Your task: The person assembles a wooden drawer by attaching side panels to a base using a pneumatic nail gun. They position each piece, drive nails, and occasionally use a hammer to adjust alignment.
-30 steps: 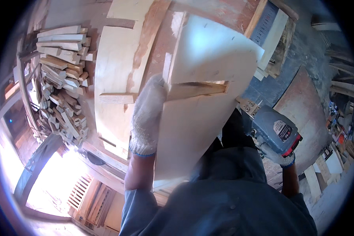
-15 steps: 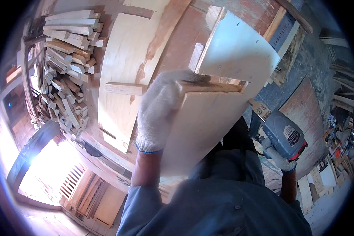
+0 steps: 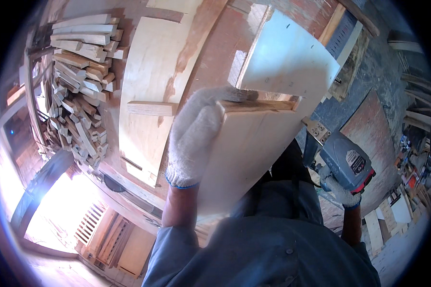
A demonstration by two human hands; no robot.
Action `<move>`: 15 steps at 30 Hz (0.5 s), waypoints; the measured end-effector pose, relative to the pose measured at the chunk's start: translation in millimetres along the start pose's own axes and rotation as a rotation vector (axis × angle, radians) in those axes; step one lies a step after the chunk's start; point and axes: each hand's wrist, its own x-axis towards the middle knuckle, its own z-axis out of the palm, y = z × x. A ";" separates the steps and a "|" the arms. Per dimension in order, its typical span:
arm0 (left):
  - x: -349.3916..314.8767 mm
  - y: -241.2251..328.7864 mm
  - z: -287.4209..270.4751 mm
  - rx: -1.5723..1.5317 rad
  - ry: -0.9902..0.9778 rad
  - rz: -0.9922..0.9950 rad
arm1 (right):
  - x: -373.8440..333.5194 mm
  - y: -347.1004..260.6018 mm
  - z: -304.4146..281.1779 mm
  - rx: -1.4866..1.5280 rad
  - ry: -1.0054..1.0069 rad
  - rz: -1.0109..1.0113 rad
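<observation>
My left hand [image 3: 189, 143], in a white knitted glove with a blue cuff, is wrapped round the left corner of a pale plywood panel [image 3: 254, 148]. Its fingertips reach over a wooden strip [image 3: 263, 106] along the panel's far edge. My right hand [image 3: 342, 192], gloved too, grips the handle of a grey nail gun [image 3: 347, 160] with a red end. The gun's metal nose stands near the panel's right edge; whether they touch I cannot tell. Beyond the strip is a bluish-white board [image 3: 287, 57] with wooden blocks at its left edge.
On the workbench at left lie a long plywood sheet [image 3: 148, 71] with a short wood block [image 3: 152, 108] across it, and a big pile of offcuts [image 3: 84, 86]. A toothed saw blade [image 3: 114, 182] shows at the bench's near left. Boards [image 3: 373, 119] lean at right.
My left hand has shifted slightly on the panel's corner, and its glove looks less blurred. The nail gun in my right hand is nearly unmoved.
</observation>
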 end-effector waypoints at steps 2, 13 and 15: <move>0.4 4.6 0.7 -0.005 -0.016 0.014 | 1.4 -5.2 -3.3 0.054 -0.004 -0.011; -4.0 -13.3 -9.8 0.201 0.009 0.131 | 4.8 -10.2 -13.4 -0.487 -0.199 -0.132; -5.0 -14.3 -5.0 0.018 -0.001 0.103 | 5.2 -7.4 -12.7 -0.431 -0.199 -0.117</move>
